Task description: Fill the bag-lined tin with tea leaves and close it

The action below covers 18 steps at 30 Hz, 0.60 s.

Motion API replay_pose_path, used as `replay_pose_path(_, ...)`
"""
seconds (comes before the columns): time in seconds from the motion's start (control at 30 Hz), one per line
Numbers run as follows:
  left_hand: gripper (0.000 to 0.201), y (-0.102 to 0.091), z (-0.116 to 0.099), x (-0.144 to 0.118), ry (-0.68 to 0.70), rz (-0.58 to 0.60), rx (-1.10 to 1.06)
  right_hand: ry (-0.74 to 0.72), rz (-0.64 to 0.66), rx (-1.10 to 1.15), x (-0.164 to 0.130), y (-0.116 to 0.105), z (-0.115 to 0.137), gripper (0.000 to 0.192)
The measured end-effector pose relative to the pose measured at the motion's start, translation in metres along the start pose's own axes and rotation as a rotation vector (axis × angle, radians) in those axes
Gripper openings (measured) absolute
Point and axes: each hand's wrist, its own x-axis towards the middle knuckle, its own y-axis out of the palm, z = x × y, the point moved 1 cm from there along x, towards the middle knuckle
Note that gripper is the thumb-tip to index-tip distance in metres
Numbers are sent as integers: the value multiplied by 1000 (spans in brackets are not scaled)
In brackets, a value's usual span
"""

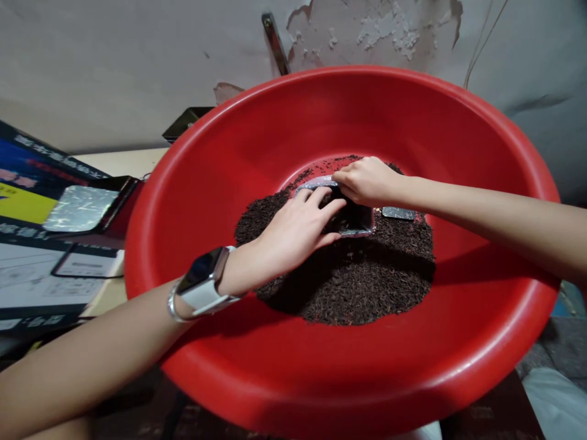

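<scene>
A large red plastic basin (458,342) holds a heap of dark loose tea leaves (362,290). A silvery foil-lined container (358,232) lies in the heap with its mouth toward me and dark leaves inside. My right hand (371,181) has its fingers closed on the container's far upper rim. At the mouth, my left hand (300,223) is palm down with fingers spread, its fingertips over the opening and near the foil edge. A watch and a bracelet are on the left wrist. Part of the container is hidden behind both hands.
Left of the basin stands a printed box (27,244), with a foil-lined dark container (82,208) lying on it. A small silvery foil piece (398,212) shows on the leaves beyond my right hand. A peeling wall (376,30) rises behind the basin.
</scene>
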Motion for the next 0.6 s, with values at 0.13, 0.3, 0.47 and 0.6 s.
replay_pose_path(0.13, 23, 2, -17, -8, 114, -11, 214, -3, -10, -15, 0, 2, -1, 30)
replay_pose_path(0.3, 31, 26, -38, -20, 457, 414, -67, -36, -39, 1, 0, 3, -3, 28)
replay_pose_path(0.47, 73, 74, -11, -27, 133, 652, -210, 11, 3, 1, -1, -1, -1, 30)
replay_pose_path(0.6, 89, 99, 13, -28, -168, 683, -290, 8, 17, 8, -1, -2, 0, 31)
